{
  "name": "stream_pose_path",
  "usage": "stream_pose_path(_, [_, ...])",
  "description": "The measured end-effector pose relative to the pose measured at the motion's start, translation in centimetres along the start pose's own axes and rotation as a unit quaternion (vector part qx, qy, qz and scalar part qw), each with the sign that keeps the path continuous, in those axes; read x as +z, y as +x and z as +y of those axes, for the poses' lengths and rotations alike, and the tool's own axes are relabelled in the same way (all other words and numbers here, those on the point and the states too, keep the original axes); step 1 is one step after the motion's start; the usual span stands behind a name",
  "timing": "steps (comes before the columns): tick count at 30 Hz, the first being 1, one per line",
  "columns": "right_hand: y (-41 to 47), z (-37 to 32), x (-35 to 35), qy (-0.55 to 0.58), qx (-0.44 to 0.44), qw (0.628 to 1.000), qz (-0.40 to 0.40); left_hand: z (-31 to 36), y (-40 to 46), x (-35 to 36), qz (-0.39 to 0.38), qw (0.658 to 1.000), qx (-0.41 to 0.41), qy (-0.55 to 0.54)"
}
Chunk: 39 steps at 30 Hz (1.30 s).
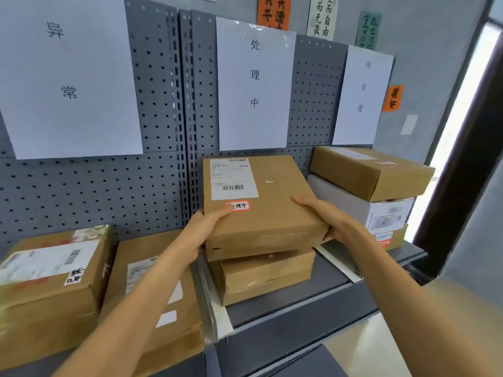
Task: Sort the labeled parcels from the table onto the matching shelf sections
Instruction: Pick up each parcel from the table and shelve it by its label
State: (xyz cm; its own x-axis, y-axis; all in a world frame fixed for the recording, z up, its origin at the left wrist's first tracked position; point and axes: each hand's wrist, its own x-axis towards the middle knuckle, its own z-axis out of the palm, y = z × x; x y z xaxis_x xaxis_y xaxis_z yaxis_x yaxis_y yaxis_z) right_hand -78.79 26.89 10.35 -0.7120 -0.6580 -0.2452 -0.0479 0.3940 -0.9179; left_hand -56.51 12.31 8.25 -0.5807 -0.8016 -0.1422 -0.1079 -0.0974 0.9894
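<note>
A flat brown parcel (275, 202) with a white shipping label and a red-edged sticker reading 处理中 sits on top of another brown box (268, 274) in the middle shelf section, under the paper sign 处理中 (254, 85). My left hand (206, 229) grips the parcel's near left corner, thumb on top by the sticker. My right hand (326, 216) grips its near right corner, fingers curled over the edge.
The left section under the sign 异常 (68, 77) holds two brown parcels (51, 278), (152, 284). The right section under the sign 待处理 (362, 96) holds a brown box (370, 170) stacked on a white box (381, 210). Metal dividers (206, 295) separate the sections of the grey shelf (313, 300).
</note>
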Motion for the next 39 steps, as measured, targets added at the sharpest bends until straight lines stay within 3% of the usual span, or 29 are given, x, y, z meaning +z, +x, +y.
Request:
stream_pose_path(12, [5.5, 1.1, -2.1, -0.02, 0.039, 0.996, -0.081, 0.0, 0.7, 3.7, 0.086, 0.994, -0.063, 0.039])
stream_pose_path(39, [9.4, 2.3, -1.1, -0.092, 0.055, 0.988, -0.115, -1.9, 2.1, 4.2, 0.109, 0.982, -0.148, 0.032])
